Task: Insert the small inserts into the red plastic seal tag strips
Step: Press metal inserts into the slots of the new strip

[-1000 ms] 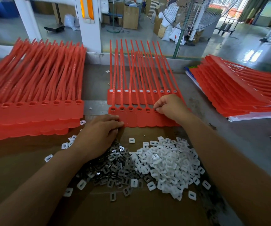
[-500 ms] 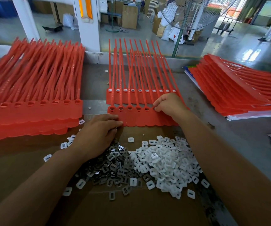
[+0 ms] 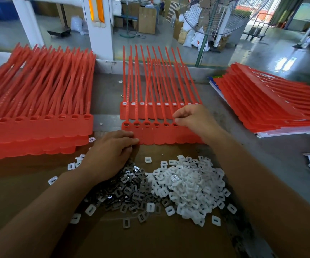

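Note:
Two sheets of red seal tag strips lie in the middle of the table; the near sheet [image 3: 159,135] has dark metal inserts in several of its head sockets, and the far sheet [image 3: 150,110] shows white inserts. My right hand [image 3: 193,121] hovers over the right part of the near sheet with fingers curled, thumb and forefinger pinched together at a socket; what they hold is too small to see. My left hand [image 3: 109,153] rests flat with straight fingers on the near sheet's lower left corner. Heaps of metal inserts [image 3: 131,192] and white inserts [image 3: 189,185] lie on brown cardboard [image 3: 150,239].
A thick stack of red strip sheets [image 3: 36,108] fills the left side. Another stack [image 3: 269,103] lies at the right on white papers. A few white inserts are scattered beside my left wrist. A white post [image 3: 100,28] and a fan stand behind the table.
My right hand has shifted slightly right along the near sheet's row of sockets. My left hand has stayed on the sheet's corner.

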Action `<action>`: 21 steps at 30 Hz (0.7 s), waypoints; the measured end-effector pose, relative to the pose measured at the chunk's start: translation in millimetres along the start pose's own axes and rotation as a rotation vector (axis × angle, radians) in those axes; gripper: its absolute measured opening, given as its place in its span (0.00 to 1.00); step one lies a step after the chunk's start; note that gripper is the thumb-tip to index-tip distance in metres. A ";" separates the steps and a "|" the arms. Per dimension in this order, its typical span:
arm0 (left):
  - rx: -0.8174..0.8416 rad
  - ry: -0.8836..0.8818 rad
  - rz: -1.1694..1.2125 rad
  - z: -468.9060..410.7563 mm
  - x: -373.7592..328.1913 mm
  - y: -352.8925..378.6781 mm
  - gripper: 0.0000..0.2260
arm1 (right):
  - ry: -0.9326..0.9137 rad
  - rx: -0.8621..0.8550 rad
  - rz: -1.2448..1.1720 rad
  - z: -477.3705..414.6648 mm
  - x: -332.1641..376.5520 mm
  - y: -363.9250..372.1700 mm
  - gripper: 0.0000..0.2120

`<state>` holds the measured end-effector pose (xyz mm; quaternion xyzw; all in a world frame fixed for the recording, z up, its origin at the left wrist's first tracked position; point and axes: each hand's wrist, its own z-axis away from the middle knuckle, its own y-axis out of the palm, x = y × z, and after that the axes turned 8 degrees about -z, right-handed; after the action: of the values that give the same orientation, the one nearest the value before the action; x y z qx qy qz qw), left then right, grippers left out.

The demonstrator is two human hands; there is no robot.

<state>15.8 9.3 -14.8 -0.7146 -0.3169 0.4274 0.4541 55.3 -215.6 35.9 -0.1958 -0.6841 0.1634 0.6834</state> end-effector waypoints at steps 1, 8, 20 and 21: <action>0.001 0.000 0.002 -0.2 0.1 -0.1 0.15 | -0.028 0.045 0.037 6.2 5.4 2.1 0.05; 0.007 -0.002 -0.011 0.6 -1.5 -0.9 0.15 | -0.160 0.470 0.297 55.5 36.9 31.8 0.04; 0.011 -0.012 0.023 0.1 -2.5 -0.8 0.14 | -0.170 0.537 0.567 72.4 47.5 63.2 0.09; 0.010 -0.011 0.021 -0.1 -2.4 -0.7 0.14 | -0.157 0.532 0.562 72.1 47.3 64.4 0.09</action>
<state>14.8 7.5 -13.4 -0.7135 -0.3096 0.4376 0.4512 -13.4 -133.2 44.5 -0.1787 -0.5876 0.5301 0.5846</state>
